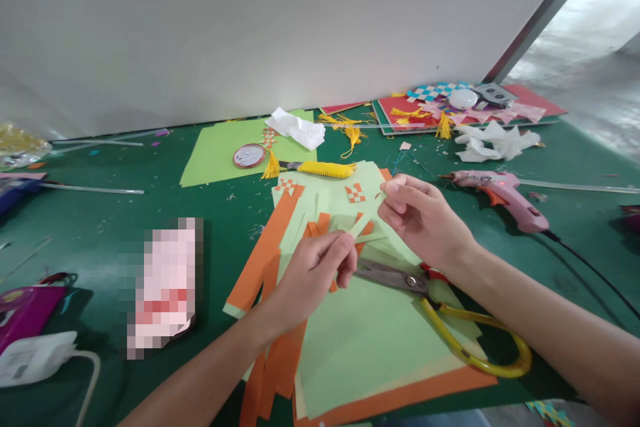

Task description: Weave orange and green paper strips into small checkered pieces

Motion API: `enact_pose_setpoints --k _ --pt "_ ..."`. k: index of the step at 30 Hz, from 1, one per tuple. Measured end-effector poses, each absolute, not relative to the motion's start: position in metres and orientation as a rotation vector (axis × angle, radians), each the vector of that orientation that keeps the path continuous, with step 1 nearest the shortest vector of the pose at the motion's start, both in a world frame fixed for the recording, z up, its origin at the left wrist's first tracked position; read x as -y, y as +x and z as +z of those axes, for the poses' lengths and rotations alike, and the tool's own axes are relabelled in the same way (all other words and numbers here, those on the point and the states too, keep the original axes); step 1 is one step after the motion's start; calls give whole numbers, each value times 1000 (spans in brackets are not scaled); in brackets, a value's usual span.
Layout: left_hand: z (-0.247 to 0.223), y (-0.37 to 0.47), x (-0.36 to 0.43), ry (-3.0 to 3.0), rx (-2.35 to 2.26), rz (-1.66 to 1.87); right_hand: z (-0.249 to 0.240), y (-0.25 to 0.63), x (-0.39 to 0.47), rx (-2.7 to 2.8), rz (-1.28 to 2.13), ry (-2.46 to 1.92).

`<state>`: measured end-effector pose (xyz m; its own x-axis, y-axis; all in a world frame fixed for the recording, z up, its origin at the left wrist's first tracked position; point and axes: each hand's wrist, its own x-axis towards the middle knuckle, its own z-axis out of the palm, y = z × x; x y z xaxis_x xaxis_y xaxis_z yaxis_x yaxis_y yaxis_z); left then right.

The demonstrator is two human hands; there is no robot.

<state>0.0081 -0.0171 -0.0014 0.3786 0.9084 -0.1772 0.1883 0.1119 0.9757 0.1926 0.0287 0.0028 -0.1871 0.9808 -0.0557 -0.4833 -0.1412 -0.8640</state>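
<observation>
My left hand [323, 263] pinches a light green paper strip [361, 227] between thumb and forefinger, over a stack of green paper sheets [360, 347]. To its upper right, my right hand [420, 213] is closed in a pinch on what looks like a bit of light green paper at its fingertips. Scissors with yellow handles [470, 347] lie on the sheets below my right hand. Orange paper strips [265, 267] spread along the left of the stack. Beyond my hands lies a small orange-and-green woven paper square [356, 193].
A yellow cutter knife [325, 169] and a round tin [249, 156] lie behind the stack. On the right rests a pink glue gun [500, 197] with its cord. Crumpled tissue [495, 142] and red folders [400, 113] are at the back. A blurred pink object [165, 280] lies left.
</observation>
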Motion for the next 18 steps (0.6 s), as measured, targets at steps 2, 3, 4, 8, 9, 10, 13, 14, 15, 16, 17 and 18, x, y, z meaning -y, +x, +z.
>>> enact_pose_setpoints --k 2,3,4,8,9,10,13,14,15,16,17,18 --pt "-1 8 17 1380 -1082 723 3 193 -29 882 1603 -801" --pt "-1 8 17 1383 -1079 724 3 193 -30 884 1600 -804" --pt "0 8 17 1386 -1076 724 4 193 -30 885 1597 -808" --pt "0 8 17 1403 -1067 729 4 193 -31 881 1583 -833" --pt "0 8 17 1407 -1069 734 4 193 -31 877 1581 -836" --pt "0 8 17 1412 -1073 740 4 193 -31 875 1580 -836" --pt "0 8 16 1429 -1091 753 4 193 -31 883 1573 -837" --pt "1 8 16 1437 -1099 753 4 193 -31 891 1569 -841" --pt "1 8 16 1449 -1109 753 4 193 -31 900 1564 -847" --pt "1 8 16 1462 -1118 751 3 193 -31 906 1556 -854" --pt "2 8 16 1476 -1125 749 3 193 -31 911 1548 -858" --pt "2 8 17 1492 -1128 747 3 193 -31 914 1540 -861"
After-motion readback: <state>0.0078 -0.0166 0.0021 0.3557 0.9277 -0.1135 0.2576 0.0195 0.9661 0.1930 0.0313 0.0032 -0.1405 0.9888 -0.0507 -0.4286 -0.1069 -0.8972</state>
